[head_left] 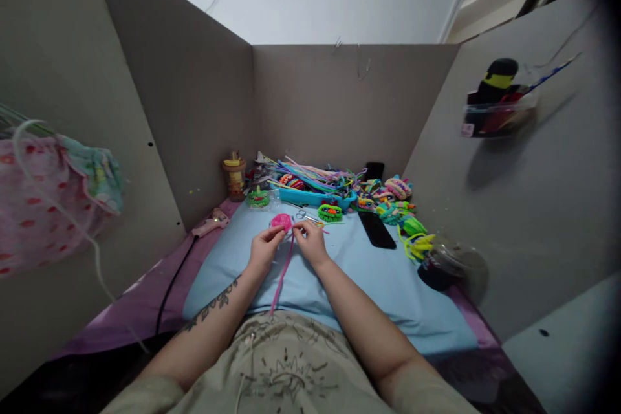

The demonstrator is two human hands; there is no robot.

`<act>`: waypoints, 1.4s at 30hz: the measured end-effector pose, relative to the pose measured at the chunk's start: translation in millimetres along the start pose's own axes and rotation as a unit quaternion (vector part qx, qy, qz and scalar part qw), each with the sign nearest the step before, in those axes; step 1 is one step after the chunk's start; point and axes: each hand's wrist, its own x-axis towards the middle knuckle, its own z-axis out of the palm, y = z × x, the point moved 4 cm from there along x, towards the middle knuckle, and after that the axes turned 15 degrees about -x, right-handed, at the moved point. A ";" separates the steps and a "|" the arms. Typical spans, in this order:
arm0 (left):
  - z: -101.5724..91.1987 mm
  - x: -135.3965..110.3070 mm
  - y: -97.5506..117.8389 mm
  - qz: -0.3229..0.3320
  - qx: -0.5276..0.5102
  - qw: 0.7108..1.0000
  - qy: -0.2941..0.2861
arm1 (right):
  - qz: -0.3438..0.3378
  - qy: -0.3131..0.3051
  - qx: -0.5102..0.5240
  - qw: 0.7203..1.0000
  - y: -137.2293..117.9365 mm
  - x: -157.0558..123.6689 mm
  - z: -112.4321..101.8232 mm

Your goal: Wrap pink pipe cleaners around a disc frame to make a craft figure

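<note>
A round, bright pink piece (281, 222), which looks made of pipe cleaner, is held at its lower edge by my left hand (266, 246), thumb and fingers pinched together. Close beside it, my right hand (309, 240) is closed in a pinch on a pink pipe cleaner (284, 275). Its long end hangs from between the hands down toward my shirt. Just beyond my fingers lie scissors (301, 215) and a green fuzzy figure (330, 212) with orange details. The exact join between the round piece and the strand is too small to make out.
A blue tray (310, 197) heaped with coloured pipe cleaners stands at the back. A black phone (377, 230) lies right of my hands, near a dark round container (440, 270). A pink glue gun (212, 224) rests left. Grey panels (349, 103) enclose the table.
</note>
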 end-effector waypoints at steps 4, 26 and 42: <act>1.0 -0.2 0.4 0.003 -0.003 1.000 -0.009 | -0.005 0.000 -0.004 1.000 -2.2 0.1 -1.0; -0.8 0.9 -4.4 -0.024 -0.006 1.000 -0.004 | 0.033 0.019 0.012 0.999 4.6 1.0 -1.5; 1.6 1.8 -7.8 -0.001 0.001 0.999 -0.039 | 0.045 -0.010 0.068 0.997 4.2 0.4 -0.2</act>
